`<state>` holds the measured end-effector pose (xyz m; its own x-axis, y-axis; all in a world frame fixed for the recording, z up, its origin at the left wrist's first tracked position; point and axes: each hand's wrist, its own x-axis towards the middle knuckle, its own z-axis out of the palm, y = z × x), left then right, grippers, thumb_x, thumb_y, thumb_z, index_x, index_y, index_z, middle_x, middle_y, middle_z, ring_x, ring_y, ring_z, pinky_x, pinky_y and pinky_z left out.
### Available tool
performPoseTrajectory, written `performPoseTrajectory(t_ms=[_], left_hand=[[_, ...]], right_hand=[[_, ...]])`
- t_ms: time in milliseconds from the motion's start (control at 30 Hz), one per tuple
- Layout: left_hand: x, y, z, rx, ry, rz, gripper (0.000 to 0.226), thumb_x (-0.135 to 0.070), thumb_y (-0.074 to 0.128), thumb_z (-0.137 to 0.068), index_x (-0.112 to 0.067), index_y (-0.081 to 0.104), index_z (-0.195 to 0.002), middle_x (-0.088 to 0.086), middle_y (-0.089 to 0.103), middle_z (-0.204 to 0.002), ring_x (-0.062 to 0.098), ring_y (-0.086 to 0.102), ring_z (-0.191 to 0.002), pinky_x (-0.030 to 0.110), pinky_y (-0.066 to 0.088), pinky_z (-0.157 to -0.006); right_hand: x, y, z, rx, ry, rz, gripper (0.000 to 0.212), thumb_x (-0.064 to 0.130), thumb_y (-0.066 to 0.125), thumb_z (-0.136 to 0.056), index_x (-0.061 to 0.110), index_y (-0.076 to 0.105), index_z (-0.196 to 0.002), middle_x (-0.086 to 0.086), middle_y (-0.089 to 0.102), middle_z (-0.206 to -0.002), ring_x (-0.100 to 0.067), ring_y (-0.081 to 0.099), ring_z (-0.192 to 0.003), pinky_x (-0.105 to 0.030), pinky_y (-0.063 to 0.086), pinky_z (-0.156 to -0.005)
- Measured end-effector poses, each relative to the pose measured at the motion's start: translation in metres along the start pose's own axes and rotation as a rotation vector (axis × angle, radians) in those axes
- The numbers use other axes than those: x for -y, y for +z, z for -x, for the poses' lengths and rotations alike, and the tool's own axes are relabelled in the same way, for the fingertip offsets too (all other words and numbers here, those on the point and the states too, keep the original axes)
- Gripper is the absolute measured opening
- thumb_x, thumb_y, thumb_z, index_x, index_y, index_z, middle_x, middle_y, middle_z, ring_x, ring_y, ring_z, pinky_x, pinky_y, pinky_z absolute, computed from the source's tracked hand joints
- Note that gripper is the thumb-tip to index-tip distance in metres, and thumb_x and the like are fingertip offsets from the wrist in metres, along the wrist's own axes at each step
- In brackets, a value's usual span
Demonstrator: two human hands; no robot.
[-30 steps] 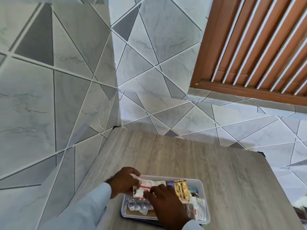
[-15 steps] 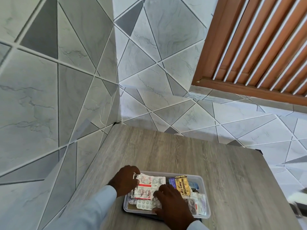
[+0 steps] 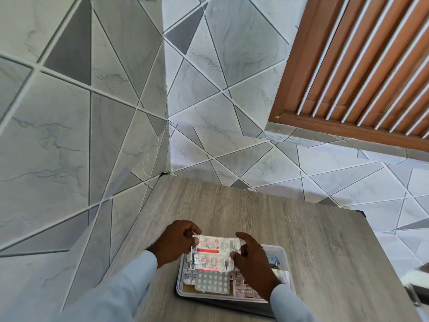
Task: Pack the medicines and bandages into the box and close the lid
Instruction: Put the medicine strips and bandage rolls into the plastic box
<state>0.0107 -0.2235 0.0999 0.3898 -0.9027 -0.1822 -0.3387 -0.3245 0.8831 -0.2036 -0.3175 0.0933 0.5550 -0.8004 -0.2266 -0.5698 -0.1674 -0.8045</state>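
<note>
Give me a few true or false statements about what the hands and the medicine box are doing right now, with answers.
1. Both hands hold the red-and-white blister strips. True: left hand, right hand.
2. The clear box has its lid shut. False: it stands open, with packs inside.
3. A white pill sheet lies in the box. True.
4. The box sits on the tiled floor. False: it sits on the wooden table.

Grey marble-look wall tiles (image 3: 69, 135), cut by white lines into triangles, fill the left and centre of the frame and meet in a corner. Upper right, a brown slatted shutter (image 3: 362, 61) lets daylight through, and a grey wood-grain table (image 3: 325, 252) spreads across the lower middle.
</note>
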Motion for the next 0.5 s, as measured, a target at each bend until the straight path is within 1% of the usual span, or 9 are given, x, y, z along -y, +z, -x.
performPoseTrajectory(t_ms=[67, 100, 167, 200, 233, 300, 367, 433, 500], left_hand=[[0.006, -0.002, 0.003, -0.004, -0.044, -0.032, 0.017, -0.005, 0.071, -0.079, -0.02, 0.064, -0.084, 0.002, 0.063, -0.07, 0.012, 0.064, -0.059, 0.024, 0.055, -0.057], [0.011, -0.002, 0.004, 0.001, -0.062, -0.096, 0.017, -0.009, 0.073, -0.078, -0.022, 0.063, -0.082, -0.001, 0.063, -0.07, 0.01, 0.063, -0.059, 0.023, 0.054, -0.058], [0.02, 0.001, 0.009, -0.01, -0.061, -0.268, 0.015, -0.018, 0.073, -0.078, -0.026, 0.061, -0.081, -0.008, 0.059, -0.069, 0.005, 0.057, -0.059, 0.02, 0.048, -0.059], [0.024, 0.003, 0.013, -0.031, -0.048, -0.347, 0.014, -0.024, 0.072, -0.078, -0.028, 0.06, -0.081, -0.01, 0.055, -0.068, 0.004, 0.053, -0.06, 0.018, 0.044, -0.059], [0.027, 0.006, 0.016, -0.061, -0.025, -0.41, 0.013, -0.029, 0.07, -0.079, -0.031, 0.059, -0.083, -0.012, 0.053, -0.07, 0.004, 0.052, -0.064, 0.019, 0.04, -0.06], [0.036, 0.013, 0.022, -0.114, 0.041, -0.497, 0.011, -0.038, 0.065, -0.082, -0.035, 0.058, -0.091, -0.015, 0.053, -0.083, 0.008, 0.055, -0.081, 0.022, 0.039, -0.071], [0.046, 0.023, 0.026, -0.118, 0.108, -0.529, 0.024, -0.042, 0.062, -0.082, -0.033, 0.059, -0.104, -0.011, 0.054, -0.1, 0.012, 0.055, -0.099, 0.023, 0.041, -0.084], [0.052, 0.032, 0.028, -0.091, 0.136, -0.577, 0.031, -0.043, 0.061, -0.082, -0.031, 0.059, -0.111, -0.008, 0.053, -0.11, 0.013, 0.051, -0.107, 0.026, 0.041, -0.092], [0.055, 0.037, 0.029, -0.08, 0.162, -0.652, 0.029, -0.042, 0.06, -0.083, -0.03, 0.061, -0.109, -0.007, 0.054, -0.113, 0.015, 0.05, -0.108, 0.03, 0.041, -0.094]], right_hand=[[-0.004, 0.006, 0.002, 0.053, 0.023, 0.065, 0.049, 0.018, 0.066, -0.086, 0.026, 0.046, -0.13, 0.011, 0.059, -0.079, -0.004, 0.06, -0.072, -0.024, 0.053, -0.075], [-0.008, 0.01, 0.003, 0.065, 0.017, 0.13, 0.048, 0.022, 0.067, -0.084, 0.024, 0.049, -0.129, 0.012, 0.061, -0.085, -0.002, 0.06, -0.076, -0.026, 0.053, -0.08], [-0.013, 0.016, 0.005, 0.067, -0.009, 0.262, 0.044, 0.031, 0.066, -0.083, 0.024, 0.052, -0.125, 0.005, 0.065, -0.105, -0.009, 0.064, -0.091, -0.032, 0.051, -0.092], [-0.014, 0.017, 0.006, 0.052, -0.029, 0.312, 0.042, 0.034, 0.065, -0.084, 0.025, 0.053, -0.124, 0.003, 0.063, -0.113, -0.012, 0.061, -0.101, -0.032, 0.047, -0.097], [-0.014, 0.017, 0.007, 0.034, -0.056, 0.346, 0.04, 0.035, 0.063, -0.085, 0.026, 0.053, -0.123, 0.003, 0.06, -0.12, -0.013, 0.057, -0.109, -0.03, 0.043, -0.101], [-0.015, 0.017, 0.007, 0.028, -0.112, 0.407, 0.039, 0.035, 0.061, -0.087, 0.027, 0.053, -0.125, 0.004, 0.053, -0.127, -0.014, 0.049, -0.119, -0.026, 0.035, -0.105], [-0.016, 0.022, 0.008, 0.072, -0.127, 0.465, 0.04, 0.038, 0.061, -0.086, 0.026, 0.054, -0.124, 0.003, 0.051, -0.128, -0.016, 0.046, -0.121, -0.026, 0.033, -0.104], [-0.017, 0.029, 0.01, 0.121, -0.122, 0.53, 0.04, 0.04, 0.062, -0.083, 0.025, 0.056, -0.12, 0.0, 0.051, -0.129, -0.018, 0.046, -0.122, -0.028, 0.034, -0.104], [-0.02, 0.034, 0.013, 0.141, -0.134, 0.573, 0.041, 0.04, 0.061, -0.083, 0.024, 0.056, -0.12, 0.001, 0.048, -0.134, -0.019, 0.042, -0.126, -0.03, 0.033, -0.108]])
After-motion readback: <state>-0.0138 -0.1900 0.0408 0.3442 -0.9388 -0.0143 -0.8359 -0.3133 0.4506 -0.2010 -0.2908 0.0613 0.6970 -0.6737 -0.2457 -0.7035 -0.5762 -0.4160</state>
